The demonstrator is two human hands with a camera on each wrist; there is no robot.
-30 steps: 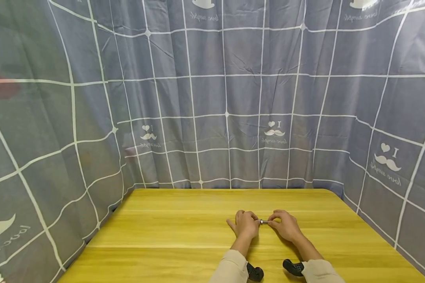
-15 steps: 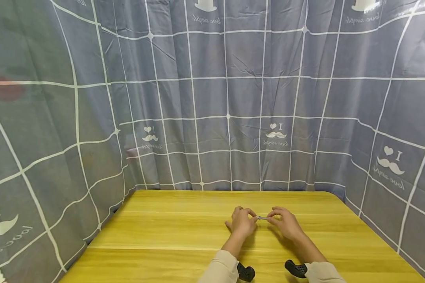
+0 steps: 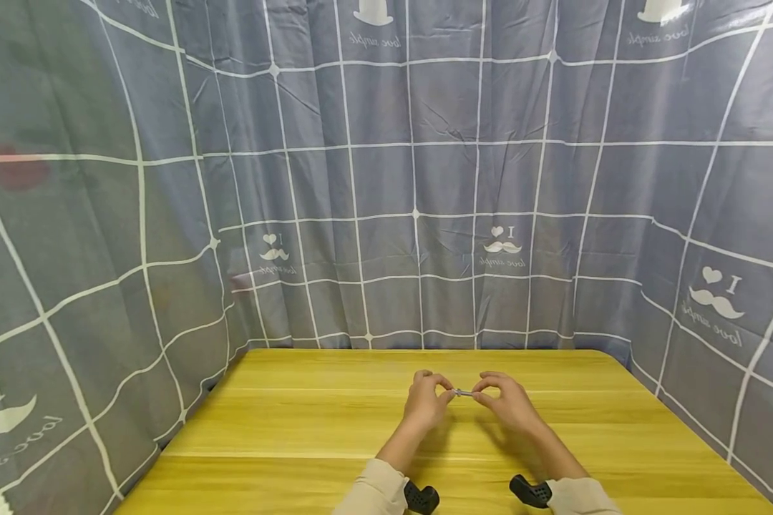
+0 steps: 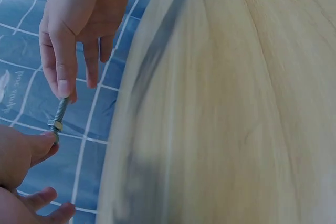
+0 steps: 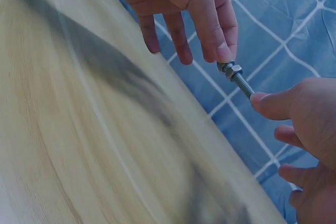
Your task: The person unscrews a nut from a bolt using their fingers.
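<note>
A silvery threaded bolt (image 3: 464, 393) spans the gap between both hands, over the table. My left hand (image 3: 426, 402) pinches one end of it between thumb and fingertips. At the other end, thumb and fingers of my right hand (image 3: 510, 404) pinch the threaded shank. A hex nut (image 5: 234, 72) sits on the thread close to the left fingertips in the right wrist view; the same bolt (image 4: 61, 109) shows bare thread toward the right hand in the left wrist view. The bolt's outer ends are partly hidden by the fingers.
Under the hands lies a yellow wood-grain table (image 3: 283, 429). Grey curtains (image 3: 380, 179) with white grid lines hang behind it and at both sides. Black wrist-worn pieces (image 3: 421, 498) show at the sleeve cuffs.
Both hands have shifted left and a little toward the table's far edge, carrying the bolt along. Each still pinches its end.
</note>
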